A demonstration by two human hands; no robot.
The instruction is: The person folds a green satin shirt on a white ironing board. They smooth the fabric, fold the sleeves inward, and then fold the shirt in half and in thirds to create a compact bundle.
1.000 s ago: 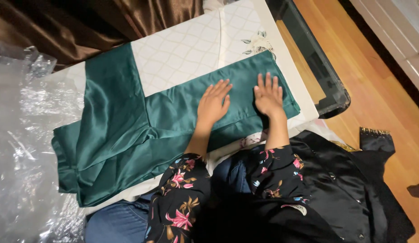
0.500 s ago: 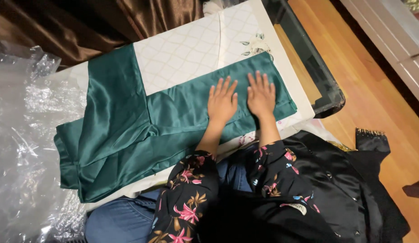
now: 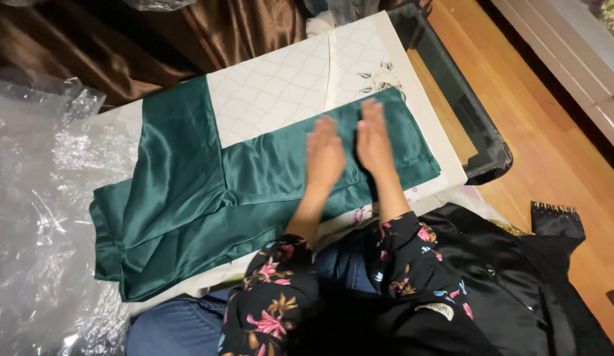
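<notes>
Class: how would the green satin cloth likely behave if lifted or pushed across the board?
The green satin cloth would probably flop, since it lies in soft folds. Its sheen suggests it slides easily. Both hands, left hand and right hand, press it flat.

Clear plastic wrap (image 3: 36, 217), black garment (image 3: 511, 277), brown curtain (image 3: 122, 39)

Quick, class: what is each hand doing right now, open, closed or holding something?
Left hand: open, flat, palm down on the green satin cloth, gripping nothing.
Right hand: open, flat on the same cloth, beside the left, gripping nothing.
</notes>
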